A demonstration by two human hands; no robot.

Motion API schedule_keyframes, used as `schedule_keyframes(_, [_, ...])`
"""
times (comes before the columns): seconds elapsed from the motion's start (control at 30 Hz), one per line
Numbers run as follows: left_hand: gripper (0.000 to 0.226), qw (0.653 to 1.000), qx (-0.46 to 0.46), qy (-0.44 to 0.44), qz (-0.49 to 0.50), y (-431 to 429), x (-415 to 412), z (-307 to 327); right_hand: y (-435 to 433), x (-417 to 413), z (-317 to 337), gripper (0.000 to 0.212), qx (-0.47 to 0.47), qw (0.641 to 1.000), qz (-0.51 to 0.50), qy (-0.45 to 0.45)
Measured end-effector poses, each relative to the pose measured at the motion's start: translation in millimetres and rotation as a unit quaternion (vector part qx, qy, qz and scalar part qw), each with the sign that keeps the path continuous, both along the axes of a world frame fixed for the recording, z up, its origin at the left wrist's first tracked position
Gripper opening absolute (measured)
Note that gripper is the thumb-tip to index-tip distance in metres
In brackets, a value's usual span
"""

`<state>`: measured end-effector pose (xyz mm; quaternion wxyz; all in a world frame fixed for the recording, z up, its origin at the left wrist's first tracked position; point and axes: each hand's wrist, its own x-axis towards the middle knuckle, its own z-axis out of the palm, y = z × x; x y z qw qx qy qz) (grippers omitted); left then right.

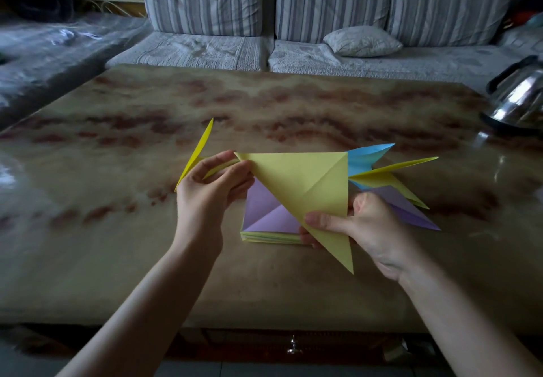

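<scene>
Paper (pixel 305 182): pale yellow sheet, folded into a triangle. Long top edge approx level, sharp tip pointing down and to the right. One crease runs diag. from the top right corner and a shorter one meets it. Held up btw both hands: left hand (pixel 211 182) pinches top left corner, right hand (pixel 373 226) pinches lower part w/ thumb on front, tip sticking out below.

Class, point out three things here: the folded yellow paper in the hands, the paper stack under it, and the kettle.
folded yellow paper (pixel 305 182), head view, flat middle of the sheet.
paper stack (pixel 270 237), head view, its front edge.
kettle (pixel 520 100), head view, its shiny body.
</scene>
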<state>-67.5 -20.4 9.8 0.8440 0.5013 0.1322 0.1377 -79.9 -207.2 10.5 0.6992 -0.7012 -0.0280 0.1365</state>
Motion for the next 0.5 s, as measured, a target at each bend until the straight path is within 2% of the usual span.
schedule_keyframes(0.2, [0.026, 1.000, 0.000, -0.014, 0.014, 5, 1, 0, 1, 0, 0, 0.032, -0.017, 1.000, -0.006, -0.003])
schedule_keyframes(0.4, [0.028, 1.000, -0.006, -0.021, 0.006, 13, 3, 0, -4, -1, 1, 0.017, 0.015, 1.000, -0.027, -0.005])
schedule_keyframes(0.5, [0.032, 0.999, -0.012, -0.009, -0.048, 0, 0, -3, -3, 0, -1, 0.029, 0.006, 0.998, -0.060, -0.025])
